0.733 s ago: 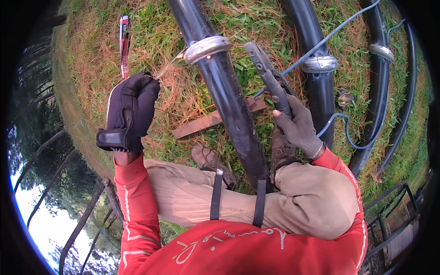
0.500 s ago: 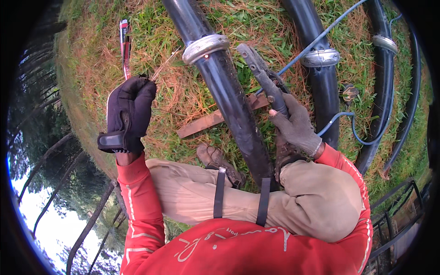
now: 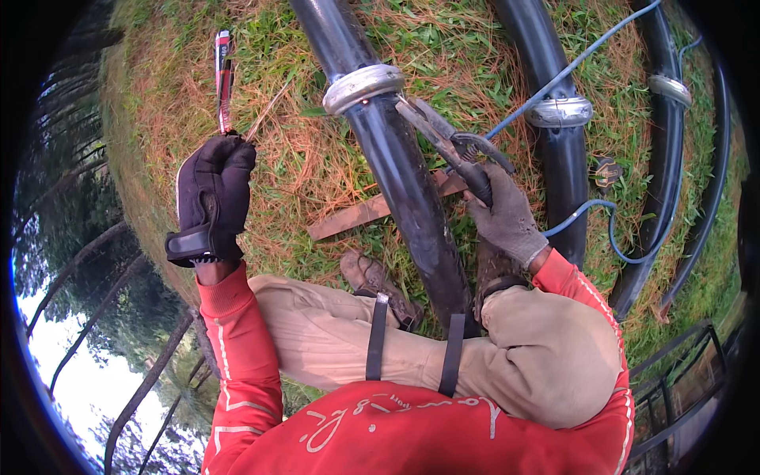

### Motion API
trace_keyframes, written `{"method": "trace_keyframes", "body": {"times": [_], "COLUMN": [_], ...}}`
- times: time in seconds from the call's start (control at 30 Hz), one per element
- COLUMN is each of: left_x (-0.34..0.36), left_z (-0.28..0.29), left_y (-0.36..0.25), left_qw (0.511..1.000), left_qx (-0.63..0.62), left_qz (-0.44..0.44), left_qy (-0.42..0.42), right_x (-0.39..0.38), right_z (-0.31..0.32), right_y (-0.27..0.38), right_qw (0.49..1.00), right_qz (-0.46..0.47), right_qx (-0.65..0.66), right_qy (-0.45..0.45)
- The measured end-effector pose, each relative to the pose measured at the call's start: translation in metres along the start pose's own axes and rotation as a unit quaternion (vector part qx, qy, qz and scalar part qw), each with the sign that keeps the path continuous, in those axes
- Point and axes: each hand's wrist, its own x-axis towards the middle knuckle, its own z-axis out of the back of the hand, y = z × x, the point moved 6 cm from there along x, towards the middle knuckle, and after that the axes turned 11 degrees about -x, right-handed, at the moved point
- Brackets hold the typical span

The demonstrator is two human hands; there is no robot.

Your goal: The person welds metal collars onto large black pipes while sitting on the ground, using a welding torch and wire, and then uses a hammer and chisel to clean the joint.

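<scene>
Your right hand (image 3: 507, 218): gloved, clamped on pliers (image 3: 447, 146), nose at the metal band (image 3: 362, 85) circling the black pipe (image 3: 396, 182). Your left hand (image 3: 212, 198): gloved, closed on a thin wire (image 3: 265, 119) running toward that band. The band looks seated; tightening the wire seems unfinished. Neighbouring pipe's band (image 3: 559, 112) looks already fitted.

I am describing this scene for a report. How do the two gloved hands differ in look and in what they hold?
The left hand wears a black glove with a wrist strap; the right hand wears a worn grey glove. The left hand grips a thin wire away from the black pipe; the right hand holds pliers pointed at the pipe's metal clamp. Both come from red sleeves.
</scene>
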Motion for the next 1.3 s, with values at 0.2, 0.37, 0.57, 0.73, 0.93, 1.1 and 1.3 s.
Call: {"method": "trace_keyframes", "body": {"times": [0.2, 0.37, 0.57, 0.73, 0.93, 1.1, 1.3], "left_x": [0.0, -0.001, -0.001, -0.001, 0.0, 0.001, 0.008], "left_z": [-0.001, -0.002, -0.003, -0.004, -0.003, -0.003, 0.006], "left_y": [0.0, 0.0, 0.003, 0.007, 0.011, 0.017, 0.039], "left_qw": [1.0, 1.0, 0.999, 0.998, 0.997, 0.998, 0.998], "left_qx": [-0.005, -0.003, -0.022, -0.037, -0.06, -0.039, 0.015], "left_qz": [-0.004, 0.003, 0.026, 0.044, 0.045, 0.025, -0.025], "left_qy": [0.003, 0.002, 0.008, 0.027, 0.029, 0.034, 0.047], "right_x": [0.002, 0.007, 0.011, 0.01, 0.012, 0.012, 0.007], "right_z": [-0.001, -0.002, 0.002, -0.001, -0.005, -0.002, 0.014], "right_y": [-0.002, -0.001, 0.002, 0.0, -0.006, -0.006, -0.005], "right_qw": [1.0, 0.999, 0.999, 0.999, 0.999, 0.998, 0.999], "right_qz": [-0.008, -0.017, -0.014, -0.014, -0.005, 0.001, 0.018], "right_qx": [-0.016, -0.012, -0.017, -0.026, -0.044, -0.06, -0.048], "right_qy": [0.018, 0.037, 0.025, 0.033, 0.031, 0.015, -0.005]}}
